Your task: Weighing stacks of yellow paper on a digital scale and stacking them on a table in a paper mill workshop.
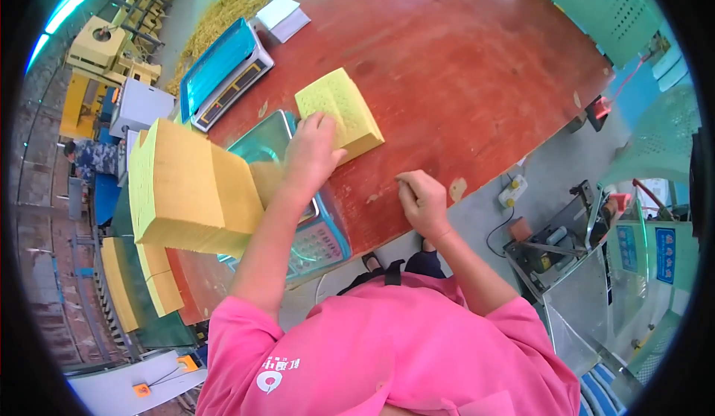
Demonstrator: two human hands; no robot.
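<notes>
My left hand (313, 150) is closed on the near left corner of a stack of yellow paper (348, 110), fingers on top and thumb toward its front side. The stack lies on the red table, its upper face dotted with small marks. My right hand (423, 201) is curled closed near the table's front edge, apart from the stack; I see nothing in it. Left of my left forearm stands a tall block of yellow paper (197, 185). It rests over a blue weighing scale (324, 243) with a keypad, and hides part of it.
A second scale (227, 73) with a blue top stands farther back, beside a white paper stack (283, 17). More yellow stacks (159, 278) sit at the left edge of the red table (477, 58). Machinery (558, 245) and a power strip (513, 191) are off to the right.
</notes>
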